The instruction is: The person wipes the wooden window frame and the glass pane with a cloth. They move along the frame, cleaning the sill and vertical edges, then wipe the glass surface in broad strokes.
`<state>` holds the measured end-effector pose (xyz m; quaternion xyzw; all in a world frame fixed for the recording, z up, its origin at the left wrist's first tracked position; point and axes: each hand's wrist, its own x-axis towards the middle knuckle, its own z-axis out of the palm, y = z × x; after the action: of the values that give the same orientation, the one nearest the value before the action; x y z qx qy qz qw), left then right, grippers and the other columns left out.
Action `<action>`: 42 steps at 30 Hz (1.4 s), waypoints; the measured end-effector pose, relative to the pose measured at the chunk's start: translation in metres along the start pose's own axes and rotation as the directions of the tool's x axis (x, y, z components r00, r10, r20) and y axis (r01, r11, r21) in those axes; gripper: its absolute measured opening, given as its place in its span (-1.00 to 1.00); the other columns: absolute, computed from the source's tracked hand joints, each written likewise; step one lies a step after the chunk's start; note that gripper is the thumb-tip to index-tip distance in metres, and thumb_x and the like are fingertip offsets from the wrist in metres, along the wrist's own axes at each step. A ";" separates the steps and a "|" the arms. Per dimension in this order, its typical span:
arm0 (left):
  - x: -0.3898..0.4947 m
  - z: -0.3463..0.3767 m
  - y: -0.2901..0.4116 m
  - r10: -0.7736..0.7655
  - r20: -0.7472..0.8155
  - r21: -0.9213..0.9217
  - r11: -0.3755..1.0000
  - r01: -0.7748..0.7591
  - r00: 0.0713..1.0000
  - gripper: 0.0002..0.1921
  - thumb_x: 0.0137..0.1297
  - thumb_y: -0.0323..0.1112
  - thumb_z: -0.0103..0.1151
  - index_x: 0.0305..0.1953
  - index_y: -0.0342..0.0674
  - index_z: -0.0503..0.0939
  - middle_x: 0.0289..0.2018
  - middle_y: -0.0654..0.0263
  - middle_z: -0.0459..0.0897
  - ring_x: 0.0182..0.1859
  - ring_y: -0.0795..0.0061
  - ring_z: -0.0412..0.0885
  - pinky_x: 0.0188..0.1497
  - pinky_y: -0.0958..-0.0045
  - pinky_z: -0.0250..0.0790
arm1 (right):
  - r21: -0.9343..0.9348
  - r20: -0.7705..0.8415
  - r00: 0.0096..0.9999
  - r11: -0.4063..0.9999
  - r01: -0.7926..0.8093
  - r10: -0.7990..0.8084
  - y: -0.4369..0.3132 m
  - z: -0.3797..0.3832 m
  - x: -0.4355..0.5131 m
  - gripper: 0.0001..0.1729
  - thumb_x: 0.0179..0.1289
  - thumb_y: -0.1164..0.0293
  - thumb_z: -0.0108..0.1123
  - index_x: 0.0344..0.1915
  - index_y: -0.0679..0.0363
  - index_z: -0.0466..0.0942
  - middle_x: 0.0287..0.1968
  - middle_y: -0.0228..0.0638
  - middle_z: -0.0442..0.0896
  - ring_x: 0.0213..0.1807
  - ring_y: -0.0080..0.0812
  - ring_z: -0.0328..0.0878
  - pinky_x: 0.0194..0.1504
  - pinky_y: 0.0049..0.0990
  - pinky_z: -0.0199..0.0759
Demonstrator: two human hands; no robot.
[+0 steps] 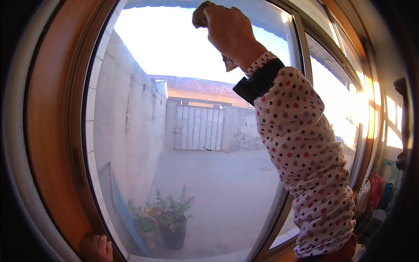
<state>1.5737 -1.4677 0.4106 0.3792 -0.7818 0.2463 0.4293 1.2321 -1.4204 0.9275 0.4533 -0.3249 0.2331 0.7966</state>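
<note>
My right hand (230,32) is raised high against the windowpane (209,170), clutching a crumpled brownish cloth (200,17). A loose corner of the cloth hangs below the palm. A dotted sleeve with a dark band at the wrist covers that arm, which crosses the right part of the view. Low at the left, my left hand (97,248) rests with bent fingers at the wooden window frame (49,137). The picture's lower rim cuts off part of it, so its grip is unclear. The glass looks hazy in places.
A metal frame bar (302,55) divides this pane from another at the right. Red and blue items (375,191) stand at the lower right. Beyond the glass are a potted flowering plant (173,229), a blue board (126,216), a wall (127,108) and a metal gate (199,127).
</note>
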 end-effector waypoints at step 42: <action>-0.155 -0.042 0.193 -0.526 0.315 -0.451 0.650 0.612 0.790 -0.74 0.28 -0.27 0.40 -0.07 -0.21 0.68 -0.29 0.13 0.71 -0.29 0.09 0.69 -0.24 0.20 0.55 | 0.267 0.037 0.998 0.963 0.031 -0.042 -0.119 -0.044 0.105 -0.74 0.25 0.34 0.40 -0.12 0.23 0.75 -0.03 -0.07 0.74 0.10 -0.13 0.67 0.14 -0.24 0.56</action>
<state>1.4919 -1.2644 0.2872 0.4897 -0.6897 -0.1576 0.5096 1.3966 -1.4311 0.9196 0.5668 -0.2991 0.2503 0.7257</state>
